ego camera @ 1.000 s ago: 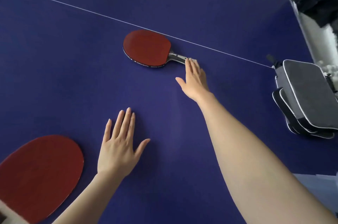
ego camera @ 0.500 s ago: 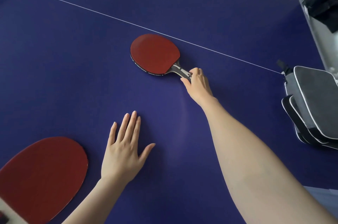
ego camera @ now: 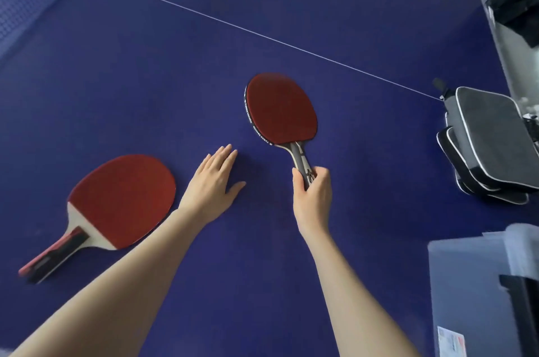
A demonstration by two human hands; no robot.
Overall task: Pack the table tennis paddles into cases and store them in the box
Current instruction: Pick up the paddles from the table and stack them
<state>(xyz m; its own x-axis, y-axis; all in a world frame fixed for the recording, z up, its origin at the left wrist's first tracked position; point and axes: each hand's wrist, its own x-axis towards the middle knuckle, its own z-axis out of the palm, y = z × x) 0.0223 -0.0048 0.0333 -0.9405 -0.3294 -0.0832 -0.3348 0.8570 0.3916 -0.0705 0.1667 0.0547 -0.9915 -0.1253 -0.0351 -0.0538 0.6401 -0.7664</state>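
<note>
My right hand [ego camera: 311,196] grips the grey handle of a red paddle [ego camera: 280,109], its blade raised above the blue table and pointing away from me. My left hand [ego camera: 212,185] lies flat on the table, fingers straight, holding nothing. To its left a second red paddle [ego camera: 122,199] with a red and black handle rests on the table. Grey paddle cases [ego camera: 490,141] with white piping are stacked at the right edge of the table. A clear plastic box [ego camera: 472,283] shows at the lower right.
The blue table [ego camera: 145,79] has a white centre line running from upper left to right. A net edge shows at the far upper left. A black object and a pale surface lie beyond the table's right edge, behind the cases.
My right hand closed round the far paddle's handle, lifted it and brought it nearer, turning the blade away from me. The view shifted, revealing the near paddle's handle and the box.
</note>
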